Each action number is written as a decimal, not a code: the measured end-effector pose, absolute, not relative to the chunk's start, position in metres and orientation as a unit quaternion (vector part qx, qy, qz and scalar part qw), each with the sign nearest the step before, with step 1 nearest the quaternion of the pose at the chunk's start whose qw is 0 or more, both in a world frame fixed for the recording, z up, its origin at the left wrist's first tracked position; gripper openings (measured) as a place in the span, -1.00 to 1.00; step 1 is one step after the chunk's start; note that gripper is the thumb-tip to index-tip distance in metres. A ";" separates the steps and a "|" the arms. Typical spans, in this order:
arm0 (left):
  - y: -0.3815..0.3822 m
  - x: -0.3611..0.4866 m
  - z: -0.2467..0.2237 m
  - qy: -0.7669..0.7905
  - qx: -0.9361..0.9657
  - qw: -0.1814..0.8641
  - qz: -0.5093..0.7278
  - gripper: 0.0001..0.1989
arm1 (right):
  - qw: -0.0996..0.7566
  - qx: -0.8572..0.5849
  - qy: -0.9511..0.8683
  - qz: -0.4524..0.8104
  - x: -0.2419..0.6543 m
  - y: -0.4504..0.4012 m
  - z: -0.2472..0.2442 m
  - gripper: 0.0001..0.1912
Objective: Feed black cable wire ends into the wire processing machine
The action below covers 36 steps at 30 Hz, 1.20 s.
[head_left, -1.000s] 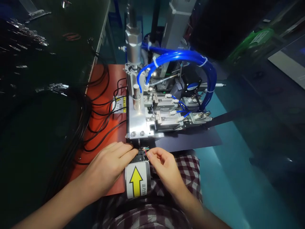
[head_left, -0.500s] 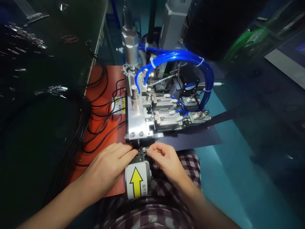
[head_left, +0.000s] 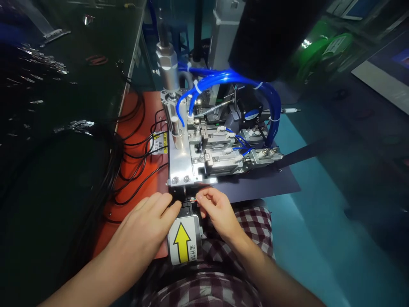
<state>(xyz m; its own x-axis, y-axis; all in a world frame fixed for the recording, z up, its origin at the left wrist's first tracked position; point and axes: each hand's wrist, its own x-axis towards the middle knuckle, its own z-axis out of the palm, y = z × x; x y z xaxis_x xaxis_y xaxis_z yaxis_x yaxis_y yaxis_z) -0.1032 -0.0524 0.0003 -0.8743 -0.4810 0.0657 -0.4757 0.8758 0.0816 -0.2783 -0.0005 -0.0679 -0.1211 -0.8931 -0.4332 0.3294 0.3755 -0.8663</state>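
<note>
Thin coloured wire ends lie at the front of a black guide block, just below the machine's metal head. My right hand pinches these wires between thumb and forefinger, the other fingers curled under. On the block's left side, my left hand has its fingers closed and bent down at the guide. Whatever it grips is hidden beneath the fingers. Between my wrists sits a white cover with a yellow arrow. The bench machine stands directly beyond both hands.
Blue air hoses arch over the machine's cylinders. Several black cables cross the orange-red board on the left, joining a dark bundle. A dark plate extends right, and a green round object stands at the back right.
The view has shifted a little, so the machine appears slightly farther left. My left fingertips have drawn slightly away from the wire ends. My right hand keeps its pinch.
</note>
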 end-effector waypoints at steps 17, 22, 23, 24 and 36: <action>-0.040 -0.123 -0.015 -0.949 0.283 0.109 -0.088 -0.69 | 0.557 -0.313 0.568 -0.519 -0.269 0.004 -0.073 -0.71; -0.036 -0.118 -0.016 -0.914 0.326 0.169 -0.172 -0.70 | 0.639 -0.242 0.519 -0.514 -0.272 0.002 -0.070 -0.67; -0.033 -0.114 -0.015 -0.903 0.341 0.178 -0.193 -0.69 | 0.640 -0.244 0.517 -0.514 -0.272 0.002 -0.070 -0.66; -0.030 -0.108 -0.015 -0.894 0.360 0.179 -0.200 -0.69 | 0.639 -0.246 0.516 -0.515 -0.273 0.002 -0.069 -0.66; -0.002 -0.069 -0.025 -0.902 0.414 0.037 0.113 -0.53 | 0.626 -0.259 0.519 -0.522 -0.272 0.003 -0.071 -0.63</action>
<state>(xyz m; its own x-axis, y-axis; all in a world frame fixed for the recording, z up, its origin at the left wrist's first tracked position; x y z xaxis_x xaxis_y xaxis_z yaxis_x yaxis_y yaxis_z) -0.0690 -0.0022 -0.0247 -0.6540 -0.7392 0.1608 -0.7561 0.6313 -0.1727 -0.2722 0.0026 -0.0708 -0.0835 -0.9218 -0.3787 0.3849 0.3207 -0.8655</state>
